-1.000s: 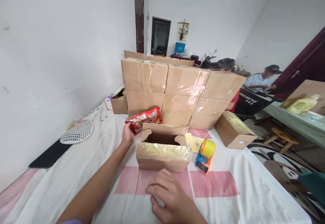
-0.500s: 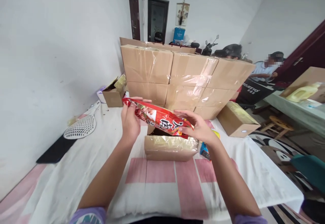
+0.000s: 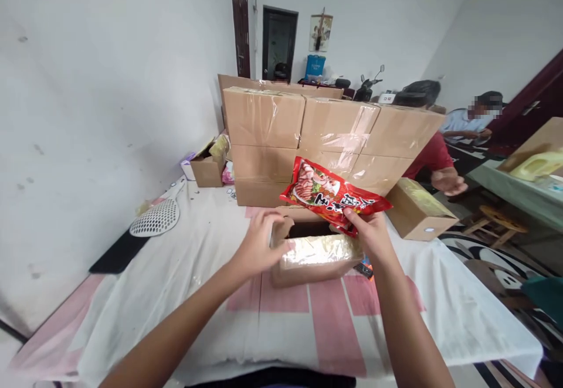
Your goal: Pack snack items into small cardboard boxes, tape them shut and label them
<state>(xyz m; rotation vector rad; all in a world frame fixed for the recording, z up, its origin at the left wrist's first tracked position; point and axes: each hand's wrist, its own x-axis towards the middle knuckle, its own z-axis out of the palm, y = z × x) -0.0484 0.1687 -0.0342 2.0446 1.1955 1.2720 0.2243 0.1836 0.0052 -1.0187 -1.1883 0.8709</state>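
My right hand grips a red snack packet by its lower edge and holds it above an open cardboard box on the white and pink cloth. My left hand rests on the box's left flap, fingers curled round its edge. The box front is covered in shiny tape. The tape dispenser is almost hidden behind my right hand.
A wall of taped cartons stands behind the box. A single carton lies at the right, a small open one at the left. A white swatter lies by the wall. Two people sit at the back right.
My left hand has let go of the packet and dropped onto the box flap. My right hand alone now holds the packet, shifted to the right over the box.
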